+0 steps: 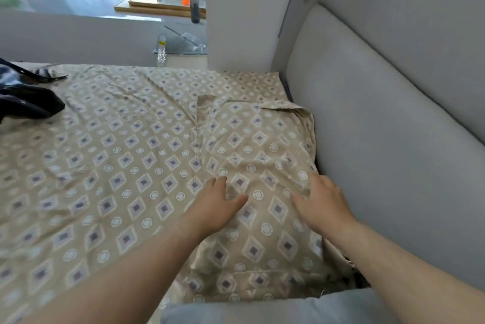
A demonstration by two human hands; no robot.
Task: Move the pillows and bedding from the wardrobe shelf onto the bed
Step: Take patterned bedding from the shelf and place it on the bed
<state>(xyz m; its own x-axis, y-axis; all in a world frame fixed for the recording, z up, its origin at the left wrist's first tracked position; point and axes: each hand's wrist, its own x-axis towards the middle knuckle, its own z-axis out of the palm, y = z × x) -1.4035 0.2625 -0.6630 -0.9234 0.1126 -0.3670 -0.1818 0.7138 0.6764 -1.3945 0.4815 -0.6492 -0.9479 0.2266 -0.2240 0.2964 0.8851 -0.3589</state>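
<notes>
Pillow (252, 155) in beige diamond-print case lies flat on the bed (105, 166), tucked against the grey padded headboard (380, 140); its case matches the sheet. I see both hands on its near half: left hand (215, 205) flat, fingers spread, palm down at the pillow's left edge; right hand (320, 203) also flat and spread, near the right edge by the headboard. Neither pinches fabric. 1 black bag (23, 100) sits far left on the bed. 1 clear bottle (162, 50) stands past the bed's far side.
</notes>
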